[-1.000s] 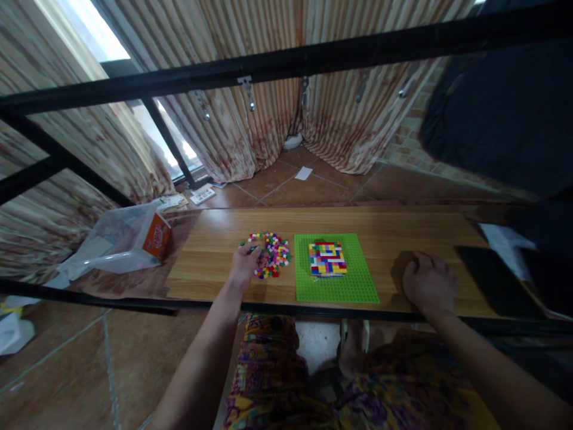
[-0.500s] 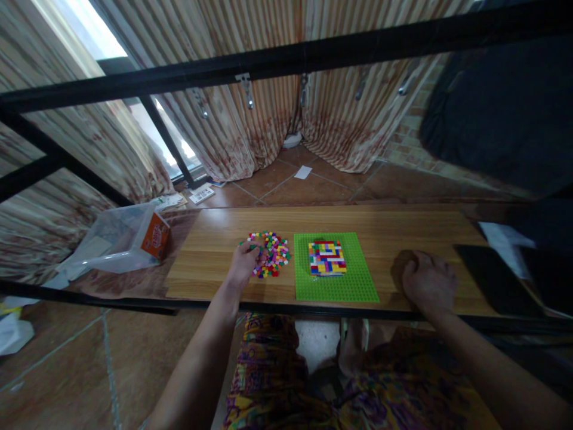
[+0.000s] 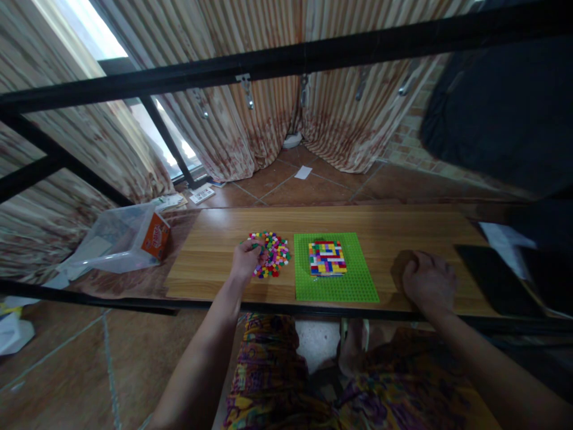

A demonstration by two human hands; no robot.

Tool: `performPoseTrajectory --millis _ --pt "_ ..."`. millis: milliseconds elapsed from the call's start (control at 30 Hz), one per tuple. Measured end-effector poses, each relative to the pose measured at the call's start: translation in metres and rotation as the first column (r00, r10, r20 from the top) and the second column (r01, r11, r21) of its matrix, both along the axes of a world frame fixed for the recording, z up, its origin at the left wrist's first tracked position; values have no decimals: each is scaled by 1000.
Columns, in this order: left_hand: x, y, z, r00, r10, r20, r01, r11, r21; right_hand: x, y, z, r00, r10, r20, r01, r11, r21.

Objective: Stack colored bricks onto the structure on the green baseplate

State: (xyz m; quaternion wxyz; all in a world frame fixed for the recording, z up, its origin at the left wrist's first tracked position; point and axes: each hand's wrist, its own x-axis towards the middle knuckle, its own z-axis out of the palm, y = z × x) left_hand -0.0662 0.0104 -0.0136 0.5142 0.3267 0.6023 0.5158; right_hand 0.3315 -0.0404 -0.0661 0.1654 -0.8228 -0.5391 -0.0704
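Note:
My left hand (image 3: 246,261) is at the left side of a loose pile of small coloured toy bricks (image 3: 275,257). Its fingers are bent together over the pile's edge; whatever they pinch is too small to make out. Right of the pile lies a green studded baseplate (image 3: 360,283). On it stands a square block built of multicoloured bricks (image 3: 327,258), with red, white, yellow and blue ones on top. My right hand (image 3: 428,280) rests on the tabletop to the right of the baseplate, fingers curled in, with nothing seen in it.
The long wooden table (image 3: 215,239) has a black front edge. A clear plastic bin (image 3: 120,239) with an orange label stands left of it. A dark flat pad (image 3: 496,280) lies at the right end. A black metal bar (image 3: 286,57) crosses above, before striped curtains (image 3: 250,137).
My left hand has shifted very slightly at the edge of the brick pile. My right hand, the baseplate and the built block have stayed put.

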Motion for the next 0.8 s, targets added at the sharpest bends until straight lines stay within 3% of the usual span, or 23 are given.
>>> performPoseTrajectory --millis 267,633,800 --pt "-4 5 -1 999 -44 -5 44 995 -87 1 0 0 1000 9 -9 -9 1000 -4" --pt "-3 -2 -3 994 -61 86 64 998 -29 1 -1 1 1000 19 7 -19 1000 16" --pt "-3 -2 -5 999 4 44 -4 1000 -6 2 1 -2 1000 -13 23 13 1000 5"
